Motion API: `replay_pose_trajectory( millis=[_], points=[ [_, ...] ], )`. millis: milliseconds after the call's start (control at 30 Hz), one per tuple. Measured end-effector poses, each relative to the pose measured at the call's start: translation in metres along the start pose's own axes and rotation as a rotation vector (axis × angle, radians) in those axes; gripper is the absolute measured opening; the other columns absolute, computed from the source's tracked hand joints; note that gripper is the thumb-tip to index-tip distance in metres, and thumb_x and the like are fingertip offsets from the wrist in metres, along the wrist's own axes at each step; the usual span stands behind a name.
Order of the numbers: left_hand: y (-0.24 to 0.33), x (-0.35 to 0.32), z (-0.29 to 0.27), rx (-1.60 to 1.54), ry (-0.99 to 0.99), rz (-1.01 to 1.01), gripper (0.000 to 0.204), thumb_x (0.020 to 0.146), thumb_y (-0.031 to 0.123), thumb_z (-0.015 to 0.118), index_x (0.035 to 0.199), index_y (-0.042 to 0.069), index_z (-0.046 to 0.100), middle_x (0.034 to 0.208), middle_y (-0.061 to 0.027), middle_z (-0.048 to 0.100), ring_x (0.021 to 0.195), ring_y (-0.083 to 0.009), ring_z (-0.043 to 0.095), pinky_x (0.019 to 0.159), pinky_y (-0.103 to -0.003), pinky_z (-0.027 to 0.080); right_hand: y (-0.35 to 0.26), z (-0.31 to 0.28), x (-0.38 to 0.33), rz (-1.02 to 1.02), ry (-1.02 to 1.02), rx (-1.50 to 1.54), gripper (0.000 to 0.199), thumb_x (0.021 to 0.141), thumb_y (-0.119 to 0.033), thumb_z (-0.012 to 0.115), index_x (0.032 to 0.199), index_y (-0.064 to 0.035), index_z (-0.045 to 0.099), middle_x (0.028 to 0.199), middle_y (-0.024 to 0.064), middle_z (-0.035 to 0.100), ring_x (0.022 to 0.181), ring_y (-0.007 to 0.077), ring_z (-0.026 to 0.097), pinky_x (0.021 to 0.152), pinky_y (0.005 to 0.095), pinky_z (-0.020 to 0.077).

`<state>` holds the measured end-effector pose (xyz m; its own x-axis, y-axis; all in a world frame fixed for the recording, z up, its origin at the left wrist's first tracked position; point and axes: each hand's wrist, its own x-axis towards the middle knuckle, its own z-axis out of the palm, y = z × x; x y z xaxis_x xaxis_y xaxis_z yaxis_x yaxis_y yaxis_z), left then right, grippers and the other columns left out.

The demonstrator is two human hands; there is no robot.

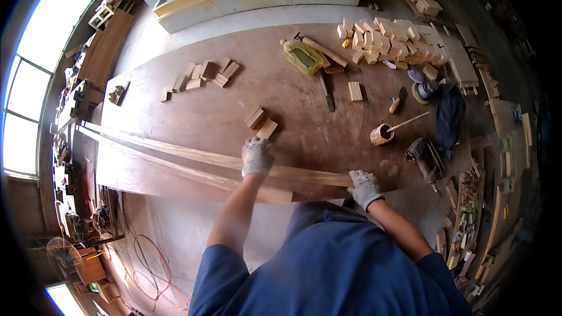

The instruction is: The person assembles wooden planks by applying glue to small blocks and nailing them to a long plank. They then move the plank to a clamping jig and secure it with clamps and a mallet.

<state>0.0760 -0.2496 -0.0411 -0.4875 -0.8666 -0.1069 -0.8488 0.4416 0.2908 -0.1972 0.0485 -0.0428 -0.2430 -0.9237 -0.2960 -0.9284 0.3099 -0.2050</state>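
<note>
Two long pale wooden strips run across the near part of the workbench, reaching out past its left side. My right hand (364, 189), in a white work glove, is closed round the right end of the farther strip (310, 176). The nearer strip (193, 168) lies below it along the bench's front edge. My gloved left hand (257, 157) is over the farther strip, its fingers closed at the near end of a small wooden block (267, 129); the glove partly hides the contact. Another block (255, 117) lies just beyond.
More blocks (196, 76) lie at the back left; a large pile (392, 41) stands back right. A chisel (326, 93), a brush (398, 100), a pot with a stick (381, 134), a power sander (424, 92) and dark cloth (449, 117) occupy the right side of the workbench (193, 120).
</note>
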Motion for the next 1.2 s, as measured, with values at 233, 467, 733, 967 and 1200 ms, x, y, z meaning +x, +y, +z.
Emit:
replay_pose_trajectory(
  millis=[233,467,733,967,1200],
  points=[
    [-0.001,0.023,0.016,0.070,0.083,-0.055,0.047,0.096,0.035,0.074,0.134,0.008,0.067,0.128,-0.0153,0.069,0.122,-0.0368,0.063,0.101,-0.050,0.052,0.015,-0.013,-0.014,0.143,-0.062,0.096,0.054,0.085,-0.030,0.084,0.130,-0.0126,0.063,0.125,0.0149,0.069,0.116,0.0373,0.069,0.101,0.0503,0.0531],
    [0.027,0.032,0.029,-0.192,0.167,-0.047,0.052,0.086,0.028,0.085,0.131,0.006,0.071,0.120,-0.0166,0.074,0.115,-0.0364,0.068,0.099,-0.048,0.055,0.018,-0.017,-0.012,0.118,-0.058,0.134,0.049,0.085,-0.027,0.085,0.127,-0.0129,0.062,0.127,0.0149,0.067,0.116,0.0374,0.069,0.100,0.0507,0.0545],
    [0.162,-0.031,0.010,-0.988,0.113,-0.163,0.065,0.084,0.024,0.094,0.137,-0.006,0.068,0.118,-0.0142,0.078,0.097,-0.0194,0.075,0.089,-0.032,0.060,0.046,-0.007,-0.006,-0.070,-0.085,0.112,0.052,0.084,-0.034,0.084,0.126,-0.0109,0.063,0.120,0.0154,0.067,0.114,0.0366,0.068,0.098,0.0499,0.0547],
    [0.221,-0.107,0.017,-1.668,-0.074,-0.399,0.046,0.109,0.025,0.063,0.146,-0.002,0.059,0.115,-0.0121,0.073,0.097,-0.0256,0.075,0.085,-0.038,0.062,0.057,0.000,0.004,-0.298,0.052,0.146,0.045,0.081,-0.034,0.086,0.114,-0.0114,0.066,0.111,0.0130,0.068,0.105,0.0341,0.070,0.093,0.0485,0.0539],
    [0.221,-0.182,0.044,-1.552,0.080,-0.337,0.041,0.111,0.029,0.061,0.140,0.000,0.060,0.122,-0.0154,0.072,0.102,-0.0290,0.075,0.087,-0.041,0.063,0.063,0.006,-0.001,-0.296,0.015,0.068,0.044,0.083,-0.038,0.084,0.114,-0.0118,0.066,0.111,0.0112,0.069,0.105,0.0309,0.071,0.094,0.0469,0.0538]
  ],
)
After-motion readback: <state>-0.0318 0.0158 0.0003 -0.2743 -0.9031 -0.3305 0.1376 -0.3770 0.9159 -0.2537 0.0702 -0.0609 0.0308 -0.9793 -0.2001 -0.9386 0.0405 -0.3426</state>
